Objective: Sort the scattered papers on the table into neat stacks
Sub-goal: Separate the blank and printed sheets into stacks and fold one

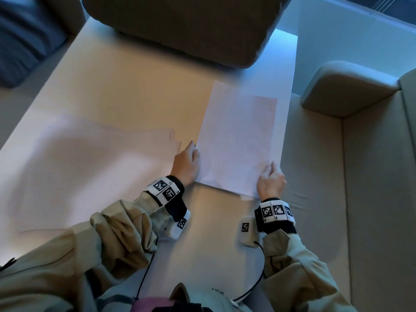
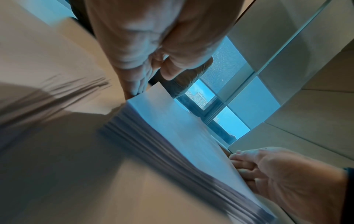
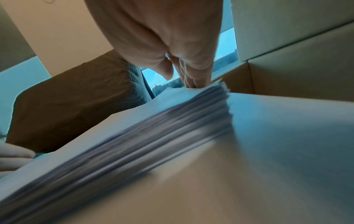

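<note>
A thick stack of white paper [image 1: 238, 136] lies on the pale wooden table [image 1: 126, 86], near its right edge. My left hand [image 1: 188, 164] presses straight fingers [image 2: 138, 87] against the stack's left side, near the close corner, with the thumb held apart. My right hand [image 1: 270, 180] touches the stack's right side at its near corner with straight fingers [image 3: 195, 82]. The stack's layered edges [image 3: 134, 136] look roughly even but blurred. A looser spread of pale sheets [image 1: 90, 167] covers the table's left part.
A brown cushion [image 1: 186, 25] overhangs the table's far side. A grey sofa [image 1: 349, 91] runs along the right, close to the stack. A blue cushion [image 1: 24, 37] sits at the far left. A small white tagged box [image 1: 247, 230] with a cable lies by my right wrist.
</note>
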A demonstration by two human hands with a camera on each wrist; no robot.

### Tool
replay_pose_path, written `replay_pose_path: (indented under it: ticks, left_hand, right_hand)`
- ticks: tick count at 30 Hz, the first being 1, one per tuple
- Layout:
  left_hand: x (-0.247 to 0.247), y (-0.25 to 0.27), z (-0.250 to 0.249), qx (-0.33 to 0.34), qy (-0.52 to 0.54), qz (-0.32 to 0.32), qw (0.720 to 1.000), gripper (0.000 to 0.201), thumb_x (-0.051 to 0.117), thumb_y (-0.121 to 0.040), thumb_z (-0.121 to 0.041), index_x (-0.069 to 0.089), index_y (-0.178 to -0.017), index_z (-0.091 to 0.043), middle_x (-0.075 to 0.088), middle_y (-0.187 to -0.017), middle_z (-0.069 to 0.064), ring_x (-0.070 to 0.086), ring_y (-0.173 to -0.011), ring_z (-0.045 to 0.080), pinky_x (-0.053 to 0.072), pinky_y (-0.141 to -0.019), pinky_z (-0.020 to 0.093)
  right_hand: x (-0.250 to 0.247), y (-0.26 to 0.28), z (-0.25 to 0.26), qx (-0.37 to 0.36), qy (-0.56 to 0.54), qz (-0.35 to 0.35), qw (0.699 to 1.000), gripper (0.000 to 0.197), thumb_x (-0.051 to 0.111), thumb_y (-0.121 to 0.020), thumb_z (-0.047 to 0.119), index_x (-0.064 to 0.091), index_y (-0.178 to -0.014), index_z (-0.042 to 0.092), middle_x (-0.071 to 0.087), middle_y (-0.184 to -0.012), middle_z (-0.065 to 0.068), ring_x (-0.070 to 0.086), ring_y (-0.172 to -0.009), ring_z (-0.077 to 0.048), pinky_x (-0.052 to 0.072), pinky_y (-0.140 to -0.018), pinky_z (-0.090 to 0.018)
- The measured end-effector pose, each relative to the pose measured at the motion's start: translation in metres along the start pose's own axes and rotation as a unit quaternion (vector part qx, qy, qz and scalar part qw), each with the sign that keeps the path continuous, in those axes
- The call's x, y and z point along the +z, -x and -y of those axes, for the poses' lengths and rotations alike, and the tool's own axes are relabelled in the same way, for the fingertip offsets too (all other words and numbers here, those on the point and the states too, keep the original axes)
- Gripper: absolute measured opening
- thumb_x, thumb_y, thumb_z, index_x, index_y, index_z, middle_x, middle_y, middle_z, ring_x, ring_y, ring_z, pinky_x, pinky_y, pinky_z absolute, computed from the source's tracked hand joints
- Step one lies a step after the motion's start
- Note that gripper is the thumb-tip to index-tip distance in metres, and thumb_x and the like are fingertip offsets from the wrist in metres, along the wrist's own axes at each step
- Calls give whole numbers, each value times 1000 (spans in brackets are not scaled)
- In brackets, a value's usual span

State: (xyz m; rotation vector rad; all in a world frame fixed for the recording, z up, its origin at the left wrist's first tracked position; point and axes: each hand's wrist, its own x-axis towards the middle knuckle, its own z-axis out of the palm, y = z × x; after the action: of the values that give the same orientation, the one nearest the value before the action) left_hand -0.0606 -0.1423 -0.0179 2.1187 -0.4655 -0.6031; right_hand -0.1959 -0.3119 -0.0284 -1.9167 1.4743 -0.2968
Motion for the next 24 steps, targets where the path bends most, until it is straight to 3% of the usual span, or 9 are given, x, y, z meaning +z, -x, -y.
replay_pose_path:
  ticks: [5,8,12,14,16,18,20,22,24]
  left_hand:
    - [-1,-1,1,-13,0,21,1000,12,33,-100,-11,41,-93,-3,55,-91,25,43,-114,39,30,-73,27]
    - [-4,-1,3,-8,11,5,1000,11,37,-97,-10,41,-89,-4,46,-79,13,40,-101,33,29,-71,22]
    - [0,-13,13,-2,28,17,999,17,38,-91,-16,34,-75,-15,48,-72,19,51,-81,25,26,-110,32]
    - [-1,-20,13,-11,25,24,999,28,40,-93,-17,31,-70,-30,43,-68,-6,45,-73,13,24,-110,29]
    - [-5,-24,11,-18,4,18,1000,34,42,-96,-14,33,-72,-36,44,-74,-12,46,-74,4,8,-115,24]
    - [-8,-29,11,-12,-9,18,1000,25,43,-97,-15,45,-78,-31,52,-82,-11,51,-83,8,-1,-116,24]
    - [-11,-39,13,-12,-15,31,999,28,42,-97,-18,37,-73,-31,36,-72,-17,41,-78,14,12,-111,21]
    - [-18,-49,8,-16,-27,54,998,34,41,-99,-21,27,-71,-35,26,-70,-15,32,-84,12,28,-80,10]
    - [-27,-60,-1,-19,-12,73,997,18,40,-100,-25,48,-90,-37,51,-88,-13,44,-93,19,34,-90,18]
  right_hand:
    - [2,1,3,6,-1,6,1000,39,40,-99,16,47,-135,1,56,-132,-19,50,-123,-35,35,-101,-29]
    - [0,2,4,9,-26,-3,1000,42,42,-98,14,41,-138,0,56,-133,-16,49,-126,-30,33,-103,-27]
    - [-5,2,7,6,-21,1,1000,46,45,-97,14,38,-140,1,57,-132,-14,50,-126,-28,33,-104,-27]
    - [-9,-2,7,8,-25,0,1000,48,46,-96,15,36,-141,1,58,-132,-13,51,-126,-27,34,-104,-27]
    - [-13,-5,9,7,-28,-8,1000,50,47,-96,16,35,-142,1,56,-134,-14,50,-126,-26,34,-105,-27]
    - [-14,-5,11,5,-25,1,1000,47,47,-96,14,38,-139,-3,56,-133,-16,50,-126,-28,34,-102,-24]
    - [-15,-6,16,0,-3,22,1000,43,46,-96,13,42,-133,-7,58,-129,-19,50,-123,-32,33,-98,-26]
    - [-19,-12,20,-7,17,29,999,45,48,-95,16,43,-135,-4,60,-126,-18,49,-124,-33,34,-100,-28]
    - [-27,-25,23,-7,13,17,1000,46,50,-94,18,46,-136,1,62,-125,-16,52,-123,-30,36,-102,-28]
